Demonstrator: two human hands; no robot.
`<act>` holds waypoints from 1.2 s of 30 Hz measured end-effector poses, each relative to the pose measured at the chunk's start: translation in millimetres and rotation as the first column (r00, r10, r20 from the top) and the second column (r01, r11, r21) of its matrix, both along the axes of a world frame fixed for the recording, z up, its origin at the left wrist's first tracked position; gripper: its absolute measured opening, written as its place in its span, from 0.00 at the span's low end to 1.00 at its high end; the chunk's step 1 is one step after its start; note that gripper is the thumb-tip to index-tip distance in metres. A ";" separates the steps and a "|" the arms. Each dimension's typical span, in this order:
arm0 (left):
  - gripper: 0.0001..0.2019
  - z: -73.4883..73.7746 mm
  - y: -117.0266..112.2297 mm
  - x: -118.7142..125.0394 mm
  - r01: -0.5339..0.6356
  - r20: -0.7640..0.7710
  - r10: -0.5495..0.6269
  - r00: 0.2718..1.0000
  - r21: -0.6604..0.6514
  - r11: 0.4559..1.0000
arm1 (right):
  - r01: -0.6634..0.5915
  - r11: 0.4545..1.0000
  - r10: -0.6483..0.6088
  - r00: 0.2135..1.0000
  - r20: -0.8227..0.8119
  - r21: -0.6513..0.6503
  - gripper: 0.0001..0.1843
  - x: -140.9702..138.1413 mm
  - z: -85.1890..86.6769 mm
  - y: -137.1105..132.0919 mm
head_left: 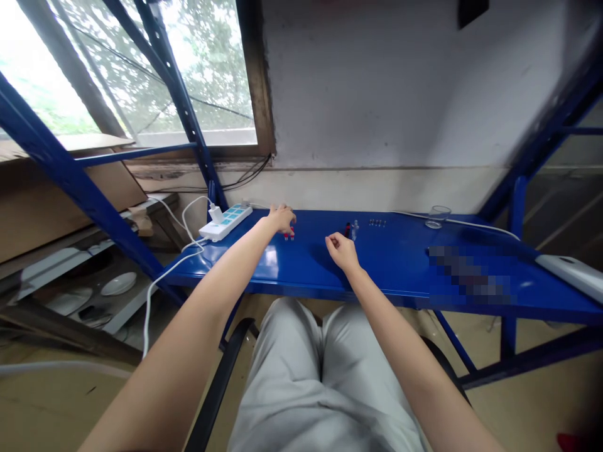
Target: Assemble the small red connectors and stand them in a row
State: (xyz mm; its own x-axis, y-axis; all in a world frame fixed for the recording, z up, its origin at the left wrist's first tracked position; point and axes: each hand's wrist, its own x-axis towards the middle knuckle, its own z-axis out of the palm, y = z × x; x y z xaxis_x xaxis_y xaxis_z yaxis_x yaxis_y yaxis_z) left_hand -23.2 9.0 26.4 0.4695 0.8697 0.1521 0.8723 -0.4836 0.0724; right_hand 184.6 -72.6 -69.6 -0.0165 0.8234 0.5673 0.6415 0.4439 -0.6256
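My left hand [281, 219] reaches over the blue shelf [400, 270] with its fingers curled down onto a small red and white object [289, 236]. My right hand [342, 248] rests on the shelf in a loose fist; what it holds, if anything, is hidden. Just beyond it lie small dark and clear pieces [351, 229] and a row of tiny dark parts [377, 222].
A white power strip [225, 221] with a plugged cable lies at the shelf's left end. A clear glass [438, 216] stands at the back right, with a white cable beside it. A white device [572, 271] sits at far right. Blue rack posts frame both sides.
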 end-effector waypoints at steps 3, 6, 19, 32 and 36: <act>0.14 -11.0 4.0 -3.9 -0.010 -0.015 0.010 1.000 0.008 1.000 | 0.003 1.000 -0.003 1.000 -0.009 -0.017 0.15 -0.6 -0.1 0.4; 0.13 -18.1 5.6 -4.2 -0.020 -0.029 0.021 0.999 0.028 0.999 | 0.003 1.000 -0.003 1.000 -0.012 -0.017 0.15 -0.6 -0.4 0.7; 0.04 -29.6 -6.4 6.8 0.046 0.100 -0.059 0.993 0.123 0.991 | -0.007 1.000 0.007 1.000 -0.011 -0.010 0.14 0.1 0.8 -1.0; 0.08 -77.9 -50.6 55.5 0.036 0.905 -0.158 0.396 0.156 0.987 | 0.048 0.997 -0.051 0.997 -0.050 -0.053 0.19 1.2 2.1 -0.2; 0.08 -96.0 -59.5 61.7 0.001 0.958 -0.116 0.263 0.120 0.993 | 0.008 0.999 -0.012 0.996 -0.086 -0.040 0.19 1.8 1.8 -1.0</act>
State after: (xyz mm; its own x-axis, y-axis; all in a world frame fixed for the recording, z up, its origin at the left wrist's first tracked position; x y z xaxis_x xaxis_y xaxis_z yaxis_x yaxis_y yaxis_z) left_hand 38.5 -50.4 -69.7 -0.0221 0.8043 0.5938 0.1590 -0.5836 0.7963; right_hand 186.4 -73.6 -67.8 0.0392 0.8449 0.5335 0.5887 0.4118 -0.6956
